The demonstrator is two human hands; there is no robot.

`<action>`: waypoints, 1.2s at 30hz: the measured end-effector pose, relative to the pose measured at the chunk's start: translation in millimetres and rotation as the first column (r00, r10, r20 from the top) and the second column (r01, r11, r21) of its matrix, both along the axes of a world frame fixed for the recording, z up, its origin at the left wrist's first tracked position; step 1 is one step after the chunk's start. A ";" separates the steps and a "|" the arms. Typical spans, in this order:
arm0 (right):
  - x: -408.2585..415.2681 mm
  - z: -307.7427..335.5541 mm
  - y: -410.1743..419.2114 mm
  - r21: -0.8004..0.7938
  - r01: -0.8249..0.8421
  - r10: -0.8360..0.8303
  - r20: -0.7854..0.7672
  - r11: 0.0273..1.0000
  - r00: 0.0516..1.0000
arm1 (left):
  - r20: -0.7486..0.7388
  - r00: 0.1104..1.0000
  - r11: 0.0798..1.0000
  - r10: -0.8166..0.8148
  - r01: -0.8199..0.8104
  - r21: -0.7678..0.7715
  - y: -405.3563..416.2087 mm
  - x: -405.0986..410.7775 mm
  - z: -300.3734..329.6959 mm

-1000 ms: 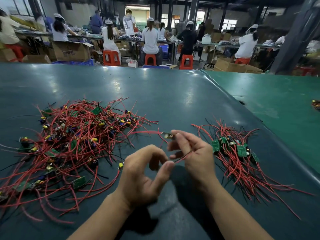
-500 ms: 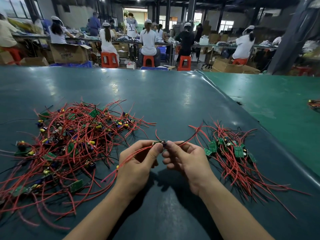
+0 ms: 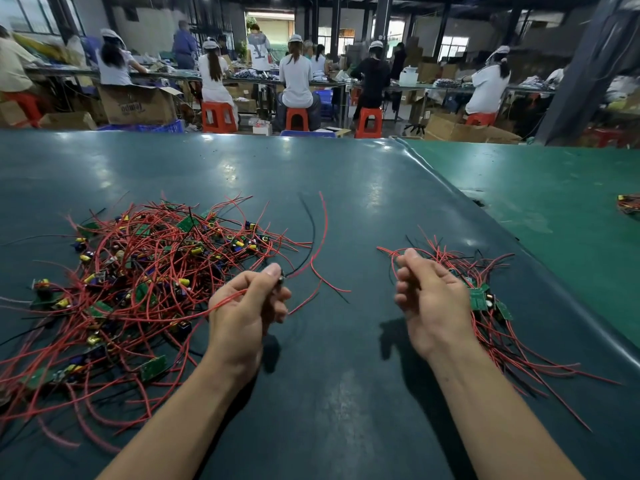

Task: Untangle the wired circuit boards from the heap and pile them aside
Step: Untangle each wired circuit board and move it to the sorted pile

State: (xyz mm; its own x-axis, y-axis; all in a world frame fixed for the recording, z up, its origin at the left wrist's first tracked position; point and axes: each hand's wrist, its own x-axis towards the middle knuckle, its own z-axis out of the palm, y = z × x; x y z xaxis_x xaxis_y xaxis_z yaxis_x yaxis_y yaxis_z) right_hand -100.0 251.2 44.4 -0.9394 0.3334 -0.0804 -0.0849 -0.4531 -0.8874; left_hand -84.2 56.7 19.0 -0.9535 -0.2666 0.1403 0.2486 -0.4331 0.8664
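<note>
- While the left hand pinches a small wired circuit board between thumb and fingertips, its red and black wires fan up and to the right of the fingers, and one red lead trails back from the fingers into the heap just to their left.
- The right hand sits well apart to the right, fingers loosely curled; whether they grip a wire I cannot tell.
- Just beyond and to the right of the right fingers lies the sorted pile, wires running toward the near edge.
- The held board's long axis is too small to read; the wires run away from the fingers.
- My judgement: the right hand is nearer the pile, so the board must cross the gap between the hands.
- The dark green surface stretches away beyond the fingers; past it, seated workers on red stools.
</note>
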 end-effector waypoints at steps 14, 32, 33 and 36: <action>9.9 -13.9 -30.3 0.162 -0.284 0.287 0.000 0.945 0.958 | 0.018 0.976 0.931 -0.216 0.211 -0.299 11.7 10.7 -5.1; -3.3 2.9 11.8 -0.144 0.283 -0.306 -0.176 0.948 0.936 | -0.001 0.992 0.989 -0.129 0.128 -0.074 3.4 6.0 -7.2; -0.5 2.0 9.3 -0.041 0.296 -0.298 -0.209 0.954 0.931 | -0.018 0.997 0.986 -0.072 0.068 -0.152 3.6 6.0 -8.7; 15.0 -9.4 -19.4 0.397 0.242 -0.066 -0.408 0.885 0.910 | -0.140 0.988 0.895 0.065 -0.120 -0.430 10.3 9.4 -11.0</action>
State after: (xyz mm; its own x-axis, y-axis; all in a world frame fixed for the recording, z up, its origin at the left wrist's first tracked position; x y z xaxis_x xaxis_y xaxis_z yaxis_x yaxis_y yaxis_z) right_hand -85.0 231.8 35.0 -0.8015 0.3941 0.4499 -0.4847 0.0127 -0.8746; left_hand -74.8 66.9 8.0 -0.8965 -0.2388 0.3732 0.3817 0.0114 0.9242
